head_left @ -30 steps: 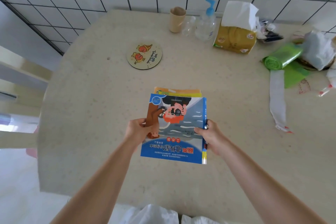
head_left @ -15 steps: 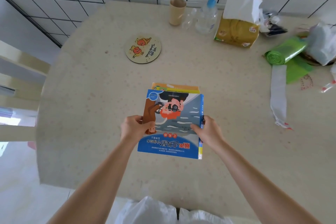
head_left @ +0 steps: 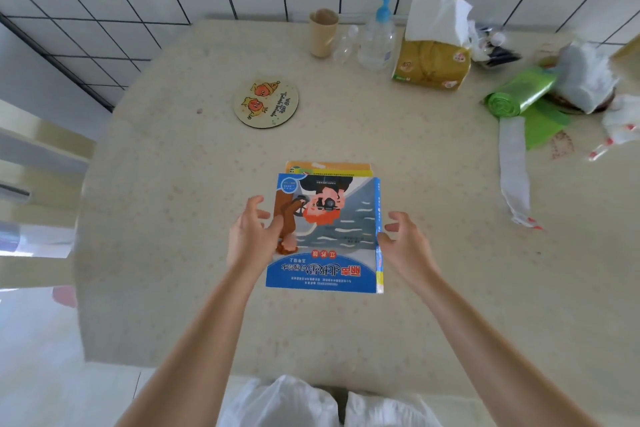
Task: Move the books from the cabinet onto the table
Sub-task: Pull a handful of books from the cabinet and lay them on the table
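Observation:
A small stack of books lies flat in the middle of the beige table. The top book has a blue cover with a cartoon figure, upside down to me; a yellow-orange book peeks out beneath its far edge. My left hand hovers at the stack's left edge with fingers spread, its thumb over the cover. At the stack's right edge is my right hand, fingers apart and curled, fingertips near the spine. Neither hand grips the books.
A round cartoon coaster lies beyond the stack. Along the tiled wall stand a paper cup, a pump bottle and a tissue pack. Green bag roll and white plastic bags clutter the right. A chair stands left.
The stack, held at both sides a second ago, now rests on the table. Both hands have opened and let go of it, fingers spreading away from the edges.

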